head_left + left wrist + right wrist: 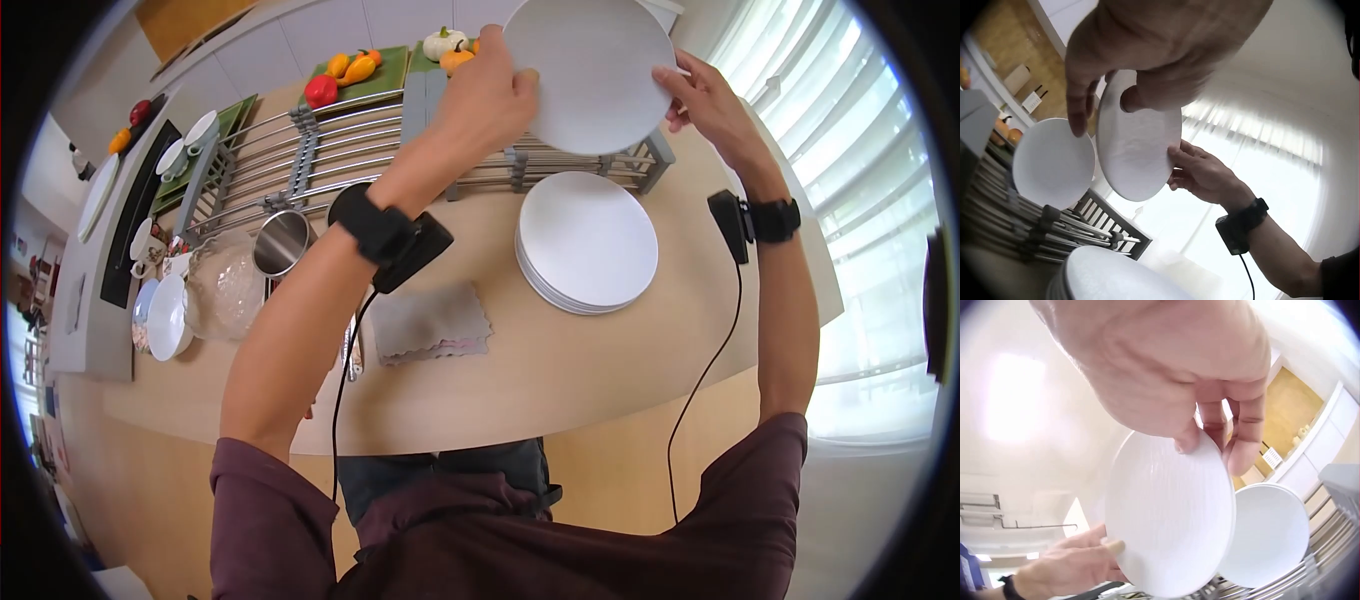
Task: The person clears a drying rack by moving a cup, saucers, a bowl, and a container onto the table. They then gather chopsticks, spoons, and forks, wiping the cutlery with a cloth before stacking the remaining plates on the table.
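Observation:
A round white plate (600, 80) is held up above the metal dish rack (350, 150). My left hand (485, 105) pinches its left edge, with the thumb on the near face. At the opposite edge my right hand (708, 105) grips it between thumb and fingers. In the left wrist view a second white plate (1054, 162) stands upright in the rack behind the held one; the held plate hides it in the head view. Below, on the table, sits a stack of white plates (588, 240).
Left of the stack lie grey scalloped cloths (430, 322). Farther left are a metal cup (283, 243), a clear bowl (222, 285), a white bowl (170, 318) and white cups (172, 160). Green trays with a red pepper (321, 91) and a white pumpkin (445, 42) stand behind the rack.

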The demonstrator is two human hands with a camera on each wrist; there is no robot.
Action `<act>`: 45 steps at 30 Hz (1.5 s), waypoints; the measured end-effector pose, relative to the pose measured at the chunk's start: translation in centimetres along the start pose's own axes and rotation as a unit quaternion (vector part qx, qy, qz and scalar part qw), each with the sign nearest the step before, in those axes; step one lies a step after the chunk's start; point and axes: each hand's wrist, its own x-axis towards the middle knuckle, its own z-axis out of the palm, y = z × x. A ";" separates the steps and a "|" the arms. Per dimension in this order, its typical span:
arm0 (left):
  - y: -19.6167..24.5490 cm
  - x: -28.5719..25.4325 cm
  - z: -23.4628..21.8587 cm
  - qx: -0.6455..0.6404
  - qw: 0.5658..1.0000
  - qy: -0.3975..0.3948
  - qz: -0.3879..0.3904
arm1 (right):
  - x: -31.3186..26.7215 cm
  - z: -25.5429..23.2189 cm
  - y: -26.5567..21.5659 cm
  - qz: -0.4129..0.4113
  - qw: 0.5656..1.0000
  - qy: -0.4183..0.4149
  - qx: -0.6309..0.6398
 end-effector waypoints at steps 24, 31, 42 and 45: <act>-1.5 -8.5 5.5 0.055 0.971 -0.218 -0.074 | -10.8 6.4 4.1 0.087 0.961 0.016 -0.263; -1.2 -8.8 4.9 0.002 0.970 -0.216 -0.112 | -11.1 6.3 3.9 0.116 0.954 0.025 -0.276; -2.3 -9.4 9.0 -0.350 0.889 -0.174 -0.240 | -14.8 9.0 5.6 0.194 0.939 0.046 0.281; -2.1 -9.6 10.4 -0.338 0.890 -0.155 -0.264 | -14.8 9.2 4.8 0.237 0.903 0.075 0.349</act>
